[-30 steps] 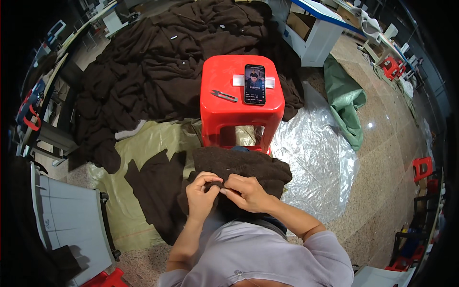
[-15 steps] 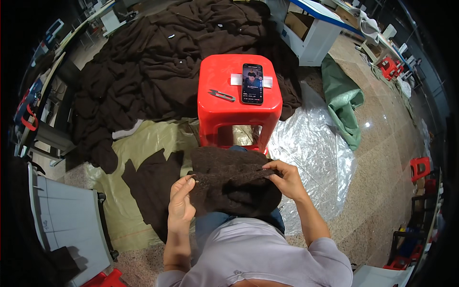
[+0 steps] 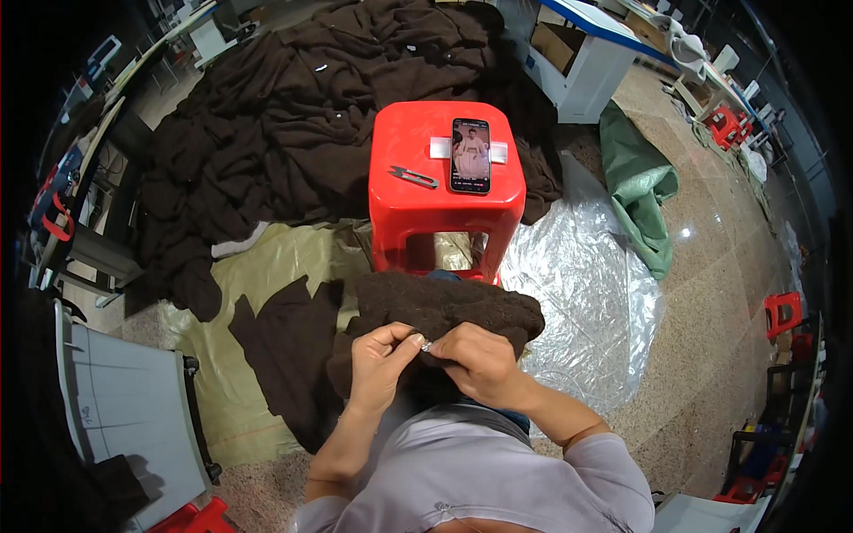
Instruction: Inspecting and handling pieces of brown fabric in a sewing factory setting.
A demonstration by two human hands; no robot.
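Observation:
A dark brown knitted garment [image 3: 444, 298] lies bunched over my lap. Above it my hands meet, fingertips nearly touching. My left hand [image 3: 378, 366] pinches with thumb and forefinger at a small whitish piece, perhaps a label [image 3: 426, 346]. From the other side, my right hand [image 3: 484, 364] has its fingers bent closed on the same spot. The fingers cover part of this piece and the cloth around it. Beyond my knees stands a red plastic stool [image 3: 400, 204], bearing thread snips [image 3: 413, 177] and a phone [image 3: 471, 155] with a lit screen.
A large heap of brown garments [image 3: 267, 133] spreads behind the stool. One brown piece [image 3: 289, 355] lies on yellowish sheeting [image 3: 222, 400] to my left, near a grey bin [image 3: 124, 409]. Clear plastic sheeting [image 3: 577, 293] and a green sack [image 3: 640, 195] are at the right.
My hands have come together from the garment's two sides, and its stretched edge has gone slack. A small whitish piece now shows between the fingertips. The phone's picture has changed.

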